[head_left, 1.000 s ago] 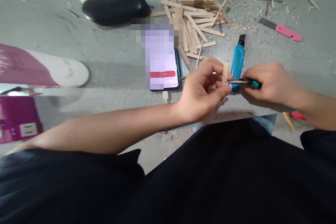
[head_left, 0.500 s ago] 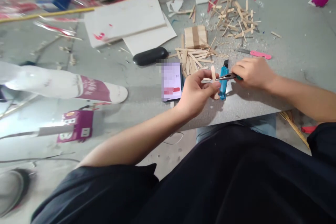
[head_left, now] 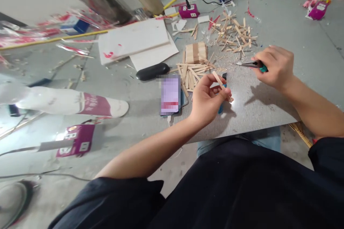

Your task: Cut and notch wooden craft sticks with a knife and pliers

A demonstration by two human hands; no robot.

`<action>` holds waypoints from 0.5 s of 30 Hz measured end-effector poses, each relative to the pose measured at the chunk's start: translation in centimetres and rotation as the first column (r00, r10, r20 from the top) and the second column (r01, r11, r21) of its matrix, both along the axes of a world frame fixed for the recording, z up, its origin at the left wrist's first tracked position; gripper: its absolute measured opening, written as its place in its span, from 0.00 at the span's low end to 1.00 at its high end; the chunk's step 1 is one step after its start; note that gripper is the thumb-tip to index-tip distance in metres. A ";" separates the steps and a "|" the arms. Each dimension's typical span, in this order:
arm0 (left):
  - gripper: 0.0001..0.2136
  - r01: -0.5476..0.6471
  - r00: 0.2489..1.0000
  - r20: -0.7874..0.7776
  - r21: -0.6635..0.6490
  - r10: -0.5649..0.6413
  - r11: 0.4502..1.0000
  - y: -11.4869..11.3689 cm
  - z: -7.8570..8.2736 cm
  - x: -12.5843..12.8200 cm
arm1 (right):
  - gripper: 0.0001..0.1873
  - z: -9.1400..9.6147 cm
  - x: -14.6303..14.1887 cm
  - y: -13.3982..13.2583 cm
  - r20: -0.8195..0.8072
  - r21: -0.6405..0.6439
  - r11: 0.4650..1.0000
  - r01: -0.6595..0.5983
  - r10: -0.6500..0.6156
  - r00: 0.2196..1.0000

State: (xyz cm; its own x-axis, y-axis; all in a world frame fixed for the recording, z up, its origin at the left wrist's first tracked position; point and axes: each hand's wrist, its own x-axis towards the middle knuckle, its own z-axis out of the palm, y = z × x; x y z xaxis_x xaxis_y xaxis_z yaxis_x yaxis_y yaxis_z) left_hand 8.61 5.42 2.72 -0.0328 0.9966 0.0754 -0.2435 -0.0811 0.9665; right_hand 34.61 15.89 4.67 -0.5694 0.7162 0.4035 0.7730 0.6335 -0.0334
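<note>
My left hand (head_left: 208,98) pinches a flat wooden craft stick (head_left: 222,86) between thumb and fingers, the stick slanting down to the right. Closed around the green handle of long-nose pliers (head_left: 252,64) is my right hand (head_left: 275,66), raised over the table to the right; the jaws point left, away from the stick. Below my left hand lies a blue utility knife (head_left: 220,108), mostly covered by it. Loose craft sticks (head_left: 191,75) are heaped just beyond my left hand, beside a banded bundle of sticks (head_left: 196,53).
A phone (head_left: 170,94) with a cable lies left of my left hand, near a black oblong case (head_left: 153,71). Cut stick pieces (head_left: 236,34) are scattered farther back. White boards (head_left: 134,39), a bottle (head_left: 104,105) and a purple power socket (head_left: 77,139) are at the left.
My right hand has moved up and right with the pliers, away from the craft stick. The stick in my left hand has tilted. The pink-handled blade is no longer visible near my right hand.
</note>
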 end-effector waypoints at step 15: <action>0.21 0.120 0.986 -0.111 -0.053 -0.125 0.991 0.4 -5.1 -2.3 | 0.14 -4.0 -2.3 -1.6 -0.050 -0.157 0.953 -0.261 0.256 0.965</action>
